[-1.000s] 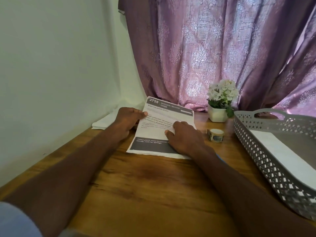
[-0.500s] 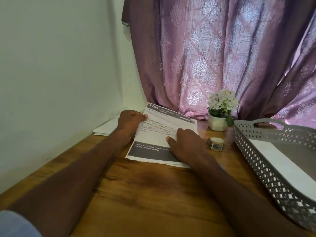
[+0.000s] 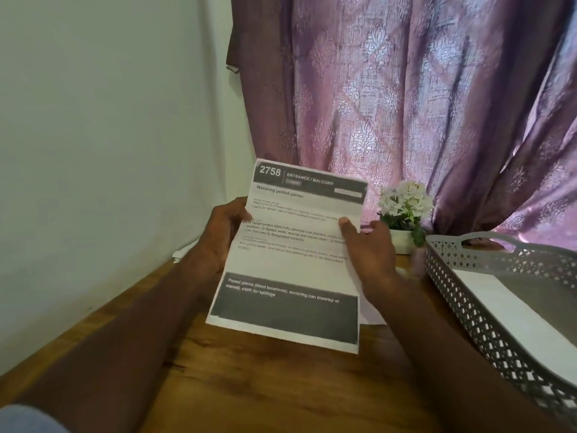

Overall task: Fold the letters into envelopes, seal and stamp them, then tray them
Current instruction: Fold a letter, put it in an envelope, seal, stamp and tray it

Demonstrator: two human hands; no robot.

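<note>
- The desk [image 3: 281, 385], a warm wood top, runs from the near edge to the wall and curtain at its far edge. It carries less than it did half a second ago, because the letter has left it.
- The tray [image 3: 468, 295], a grey lattice basket, sits along the desk's right edge with a white envelope [image 3: 515, 310] lying flat inside.
- The letter [image 3: 293, 254] lay flat at the desk's far middle a moment ago, pressed down under both hands. Now it is lifted clear and held upright facing the camera, above the desk's middle.
- It is a single printed sheet with a dark header band reading "2758", grey text lines in the middle and a dark block near its bottom edge. It looks thin and floppy, bowing slightly, with no crease visible yet.
- The left hand [image 3: 223, 235] grips the sheet's left edge, thumb in front and fingers curled behind.
- The right hand [image 3: 371, 254] grips the right edge the same way, thumb on the printed face.
- Raised and unfolded, the letter is probably at the start of folding, so sealing, stamping and traying are all still ahead.
- A small pot of white flowers [image 3: 404, 204] stands at the far edge, just left of the tray's far corner.
- A stack of white paper [image 3: 184, 251] peeks out at the far left corner, behind the left wrist.
</note>
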